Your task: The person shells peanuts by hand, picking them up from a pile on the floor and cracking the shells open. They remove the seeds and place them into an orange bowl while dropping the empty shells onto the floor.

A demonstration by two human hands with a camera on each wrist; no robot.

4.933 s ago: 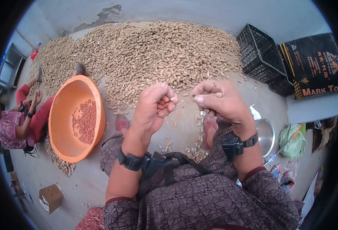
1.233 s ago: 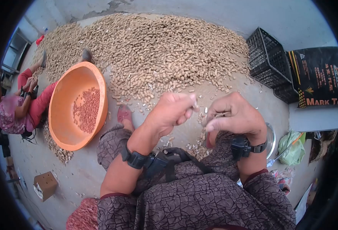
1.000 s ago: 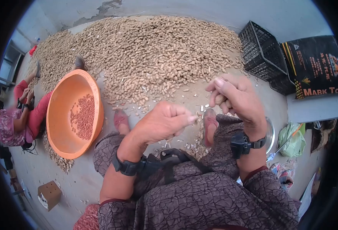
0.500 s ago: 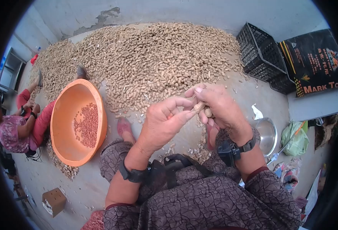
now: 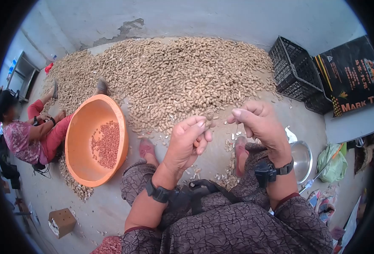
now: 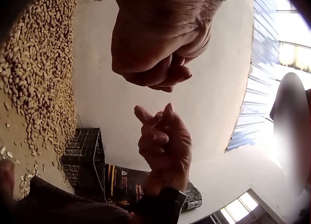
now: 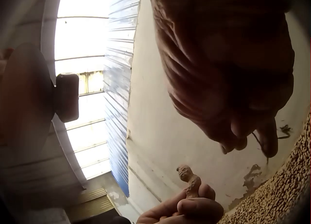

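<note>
In the head view my left hand (image 5: 182, 146) pinches an unshelled peanut (image 5: 210, 115) between thumb and forefinger. A reddish kernel (image 5: 196, 144) shows among its curled lower fingers. The right wrist view shows the peanut's lumpy shell (image 7: 191, 180) standing up from those fingertips. To the right and a short gap away, my right hand (image 5: 265, 127) has its fingers curled, the thumb close to the forefinger. A thin strand hangs below that thumb; I cannot tell whether anything else lies inside the hand. The left wrist view shows the curled right hand (image 6: 165, 148) from the other side.
A large peanut heap (image 5: 191, 76) spreads along the wall. An orange basin (image 5: 85, 127) with red kernels (image 5: 108, 146) stands left, beside a seated person (image 5: 30, 137). Right are a black crate (image 5: 295, 70), a printed sack (image 5: 350, 76), a metal bowl (image 5: 302, 158) and a green bag (image 5: 333, 163).
Half a second ago both hands met at a peanut, with another peanut in the right fingers. Now they are apart and the left hand alone holds the first one up. The head view has shifted.
</note>
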